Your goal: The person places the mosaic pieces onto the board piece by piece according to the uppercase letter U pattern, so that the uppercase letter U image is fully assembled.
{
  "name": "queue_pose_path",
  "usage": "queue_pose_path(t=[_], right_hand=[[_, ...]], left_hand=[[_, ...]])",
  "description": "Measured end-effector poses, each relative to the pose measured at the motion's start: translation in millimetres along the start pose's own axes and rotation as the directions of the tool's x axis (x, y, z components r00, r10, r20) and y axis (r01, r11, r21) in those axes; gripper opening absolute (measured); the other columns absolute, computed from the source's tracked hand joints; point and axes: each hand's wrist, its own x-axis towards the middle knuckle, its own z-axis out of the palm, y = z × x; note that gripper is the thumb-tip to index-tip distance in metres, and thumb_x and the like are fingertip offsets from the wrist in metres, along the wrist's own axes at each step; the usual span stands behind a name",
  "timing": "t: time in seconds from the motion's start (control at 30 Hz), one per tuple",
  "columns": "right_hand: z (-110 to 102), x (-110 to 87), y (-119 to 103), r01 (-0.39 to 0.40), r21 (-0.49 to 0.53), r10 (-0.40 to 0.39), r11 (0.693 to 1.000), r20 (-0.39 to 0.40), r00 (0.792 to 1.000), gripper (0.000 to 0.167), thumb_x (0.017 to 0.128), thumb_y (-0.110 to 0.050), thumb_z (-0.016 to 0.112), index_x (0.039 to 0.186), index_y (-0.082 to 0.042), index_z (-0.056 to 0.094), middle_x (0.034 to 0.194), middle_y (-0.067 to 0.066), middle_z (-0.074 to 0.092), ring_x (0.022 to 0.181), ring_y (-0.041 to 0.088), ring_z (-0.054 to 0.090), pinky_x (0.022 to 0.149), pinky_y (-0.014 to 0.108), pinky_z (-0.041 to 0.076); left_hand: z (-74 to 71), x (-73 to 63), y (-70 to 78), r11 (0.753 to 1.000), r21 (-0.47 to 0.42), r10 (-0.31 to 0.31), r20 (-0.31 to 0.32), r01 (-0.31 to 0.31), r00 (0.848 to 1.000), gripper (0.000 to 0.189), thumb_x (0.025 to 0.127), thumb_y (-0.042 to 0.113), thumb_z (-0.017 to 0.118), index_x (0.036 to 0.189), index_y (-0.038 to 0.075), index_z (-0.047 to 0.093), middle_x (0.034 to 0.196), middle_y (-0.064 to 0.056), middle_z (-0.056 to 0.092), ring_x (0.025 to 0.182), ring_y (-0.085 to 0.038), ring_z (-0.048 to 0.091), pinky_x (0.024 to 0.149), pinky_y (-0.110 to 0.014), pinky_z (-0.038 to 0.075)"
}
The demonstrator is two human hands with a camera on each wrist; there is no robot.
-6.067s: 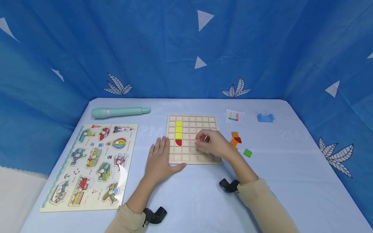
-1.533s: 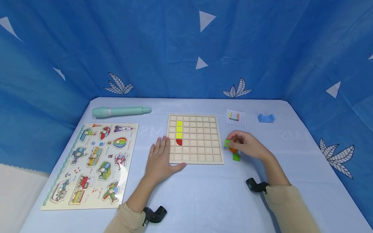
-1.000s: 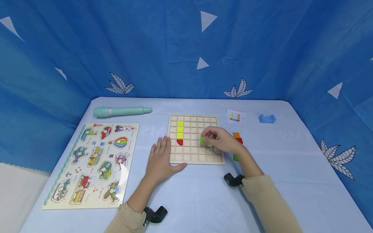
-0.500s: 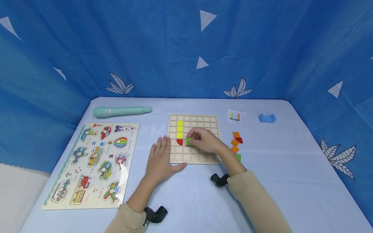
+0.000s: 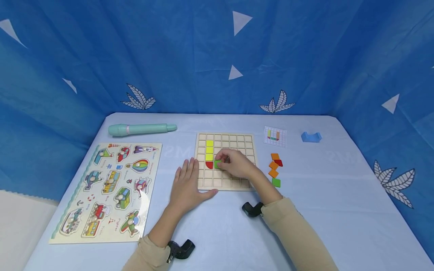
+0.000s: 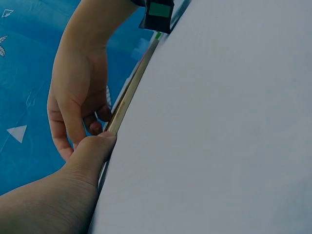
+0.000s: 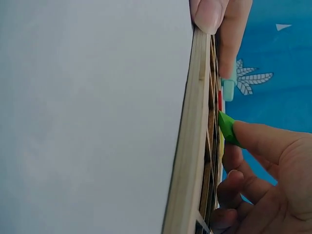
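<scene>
A wooden grid board (image 5: 230, 184) lies mid-table. One of its columns holds several yellow square tiles (image 5: 209, 150), with a red quarter-round tile (image 5: 209, 165) below them. My right hand (image 5: 237, 164) pinches a green square tile (image 5: 217, 164) between thumb and fingers, just right of the red tile. In the right wrist view that green tile (image 7: 227, 128) is tilted, one corner down at the board. My left hand (image 5: 185, 185) lies flat at the board's left side, fingers straight. Its thumb (image 6: 95, 148) touches the board's near edge.
Right of the board lie several orange tiles (image 5: 273, 165), a red tile (image 5: 278, 163) and a green tile (image 5: 276, 182). A pattern card (image 5: 275, 136) and a blue notched block (image 5: 310, 137) sit behind. A picture puzzle (image 5: 112, 188) and a mint-green microphone-shaped object (image 5: 142, 129) are at left.
My right hand has picked up a green tile from the loose ones and carried it left over the board to beside the red tile. The left hand has stayed still.
</scene>
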Motion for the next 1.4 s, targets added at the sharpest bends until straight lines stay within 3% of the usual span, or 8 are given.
queue_pose_path(t=[0.27, 0.63, 0.87, 1.03, 1.2, 1.4], right_hand=[[3.3, 2.3, -1.0, 0.001, -0.058, -0.001, 0.998, -0.01, 1.0, 0.008, 0.093, -0.017, 0.069, 0.099, -0.021, 0.067, 0.087, -0.004, 0.061, 0.08, 0.015, 0.055, 0.072, 0.029, 0.048], [4.2, 3.1, -1.3, 0.019, -0.157, -0.022, 0.987, -0.019, 1.0, 0.01, 0.09, -0.018, 0.073, 0.099, -0.019, 0.068, 0.095, -0.004, 0.06, 0.088, 0.014, 0.055, 0.082, 0.029, 0.05], [3.4, 0.1, -2.0, 0.008, -0.166, -0.01, 0.986, -0.013, 1.0, 0.009, 0.089, -0.019, 0.074, 0.098, -0.02, 0.076, 0.099, -0.007, 0.064, 0.088, 0.011, 0.058, 0.082, 0.028, 0.051], [-0.6, -6.5, -4.8, -0.016, -0.172, 0.015, 0.985, -0.004, 1.0, 0.017, 0.09, -0.024, 0.073, 0.107, -0.021, 0.075, 0.09, -0.008, 0.066, 0.082, 0.013, 0.058, 0.074, 0.027, 0.05], [-9.1, -18.1, -5.5, -0.01, -0.127, 0.008, 0.992, -0.02, 1.0, 0.024, 0.092, -0.028, 0.07, 0.115, -0.02, 0.071, 0.09, -0.007, 0.065, 0.079, 0.016, 0.058, 0.07, 0.029, 0.051], [-24.0, -36.3, -4.0, -0.007, -0.075, 0.004, 0.997, -0.033, 0.999, 0.024, 0.093, -0.028, 0.069, 0.115, -0.019, 0.071, 0.094, -0.005, 0.065, 0.077, 0.017, 0.057, 0.066, 0.029, 0.051]], left_hand=[[0.5, 0.2, 0.2, 1.0, -0.003, -0.003, 0.0, 0.003, 1.0, 0.124, 0.075, 0.08, 0.061, 0.158, 0.001, 0.012, 0.167, -0.015, 0.011, 0.156, -0.031, 0.004, 0.125, -0.052, 0.009], [1.0, 0.6, 0.0, 1.0, -0.002, -0.003, -0.002, 0.003, 1.0, 0.124, 0.075, 0.08, 0.061, 0.158, 0.001, 0.013, 0.166, -0.015, 0.012, 0.156, -0.031, 0.005, 0.125, -0.052, 0.009], [0.5, 0.1, 0.1, 1.0, -0.007, -0.003, -0.002, 0.003, 1.0, 0.124, 0.075, 0.08, 0.061, 0.158, 0.002, 0.012, 0.166, -0.015, 0.012, 0.156, -0.031, 0.005, 0.125, -0.052, 0.009], [0.2, 0.7, 0.6, 1.0, 0.002, -0.003, 0.0, 0.003, 1.0, 0.124, 0.075, 0.081, 0.06, 0.158, 0.002, 0.012, 0.167, -0.014, 0.011, 0.156, -0.031, 0.005, 0.125, -0.052, 0.009], [0.8, 0.7, 0.4, 1.0, -0.001, -0.006, 0.001, 0.006, 1.0, 0.124, 0.075, 0.081, 0.061, 0.158, 0.002, 0.013, 0.167, -0.014, 0.011, 0.156, -0.031, 0.004, 0.125, -0.053, 0.009], [1.4, 0.6, 0.4, 1.0, -0.009, -0.01, 0.005, 0.01, 1.0, 0.125, 0.075, 0.08, 0.061, 0.158, 0.002, 0.012, 0.167, -0.014, 0.011, 0.156, -0.031, 0.003, 0.125, -0.052, 0.008]])
